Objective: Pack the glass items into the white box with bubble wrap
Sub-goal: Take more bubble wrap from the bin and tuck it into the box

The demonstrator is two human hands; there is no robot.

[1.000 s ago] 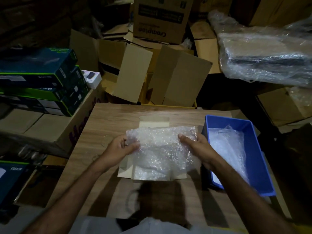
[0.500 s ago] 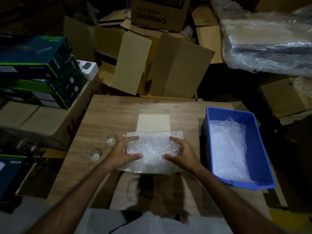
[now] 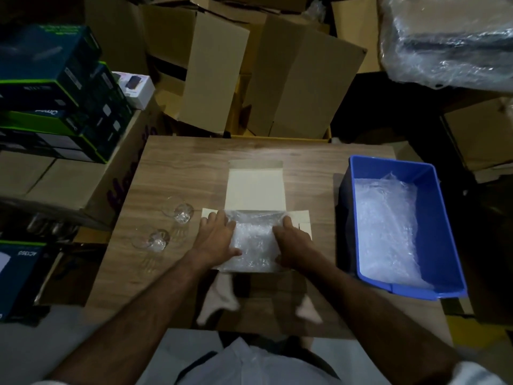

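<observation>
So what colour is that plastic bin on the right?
Blue, seen clearly in the head view.

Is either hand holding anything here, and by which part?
Nothing gripped: both hands, left and right, press the bubble wrap by its side edges into the white box.

Table (image 3: 194, 168): in the middle, with cartons behind it and to both sides.
Box (image 3: 255, 187): at the table's centre, lid flap lying open toward the far edge.
Bubble wrap (image 3: 254, 240): inside the box, under both hands.
Left hand (image 3: 216, 240): on the wrap's left side.
Right hand (image 3: 294, 243): on the wrap's right side.
Glasses: two left of the box, the far glass (image 3: 180, 212) behind the near glass (image 3: 155, 240).
Bin (image 3: 444, 218): right of the box, more wrap (image 3: 388, 232) inside it.
Stacked boxes (image 3: 55, 93): left of the table, on a carton (image 3: 69, 179).
</observation>
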